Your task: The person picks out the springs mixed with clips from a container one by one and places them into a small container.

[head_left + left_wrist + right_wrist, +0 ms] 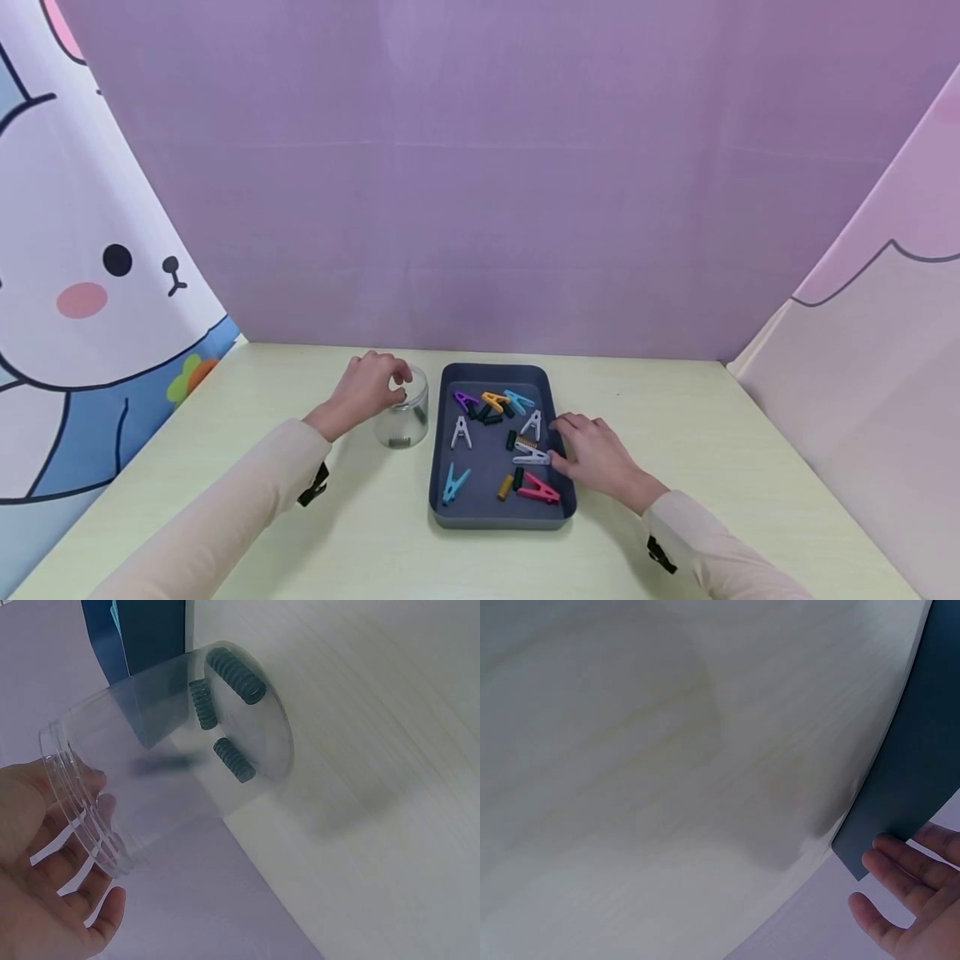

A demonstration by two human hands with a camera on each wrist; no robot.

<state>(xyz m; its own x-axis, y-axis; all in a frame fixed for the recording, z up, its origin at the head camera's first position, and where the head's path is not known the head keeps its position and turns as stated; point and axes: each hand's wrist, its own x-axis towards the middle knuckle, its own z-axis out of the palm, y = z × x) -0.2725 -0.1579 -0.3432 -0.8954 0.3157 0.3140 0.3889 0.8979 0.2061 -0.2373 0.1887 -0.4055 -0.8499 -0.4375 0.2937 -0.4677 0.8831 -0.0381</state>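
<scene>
On the table [675, 467] stood the tray [498, 523], the jar [401, 423] just left of it. My right hand [596, 454], fingers parted, was at the tray's right rim; my left hand [367, 387], fingers loosely curved and apart, at the jar's mouth. Clips [551, 496] and springs [512, 440] lay in the tray, more springs [234, 760] low in the jar.

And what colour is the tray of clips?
The tray is dark bluish grey, clearest in the head view.

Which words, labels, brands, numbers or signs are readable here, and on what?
None readable: the jar, tray, clips and coils show no legible lettering.
The cartoon print at left is only drawing.
The black pieces at the sleeves are too small to check.
</scene>
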